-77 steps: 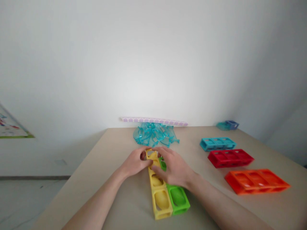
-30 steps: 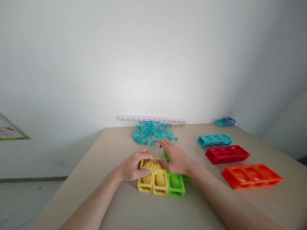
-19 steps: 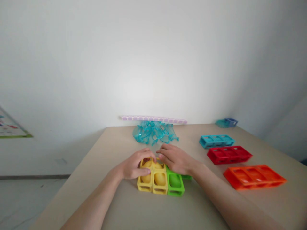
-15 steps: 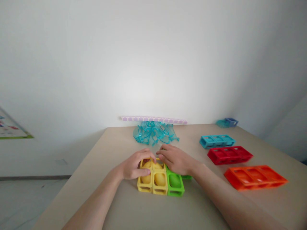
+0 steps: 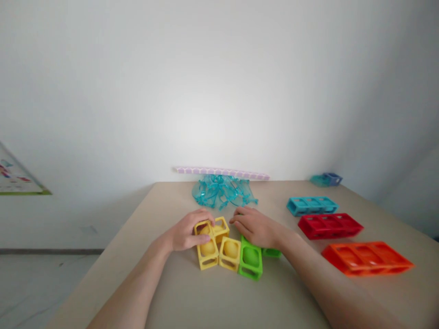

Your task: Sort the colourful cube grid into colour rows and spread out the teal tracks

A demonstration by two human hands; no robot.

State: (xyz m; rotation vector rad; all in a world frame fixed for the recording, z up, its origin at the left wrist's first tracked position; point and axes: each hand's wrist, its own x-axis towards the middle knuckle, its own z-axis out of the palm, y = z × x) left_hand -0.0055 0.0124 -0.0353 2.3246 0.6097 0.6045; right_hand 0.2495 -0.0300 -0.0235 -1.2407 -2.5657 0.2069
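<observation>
Yellow open-sided blocks with balls inside lie on the table at the centre. My left hand (image 5: 190,230) grips a pair of yellow blocks (image 5: 207,247), thumb on top and fingers at the far edge. A back yellow block (image 5: 220,228) touches that pair, and a front yellow block (image 5: 229,252) sits turned slightly, beside a green block (image 5: 250,258). My right hand (image 5: 254,225) rests over the far part of the green blocks, its fingers wrapped over them and partly hiding them. Another green block (image 5: 272,252) shows below my right wrist.
On the right lie three-cell rows in teal (image 5: 313,206), red (image 5: 330,225) and orange (image 5: 368,258). Transparent teal pieces (image 5: 221,191) are heaped behind my hands, before a pale purple strip (image 5: 222,173) at the wall. A blue block (image 5: 332,179) stands at the far right corner.
The yellow blocks, side by side before, have separated; the left pair is tilted and the others are shifted. My right hand has moved slightly right with the green blocks.
</observation>
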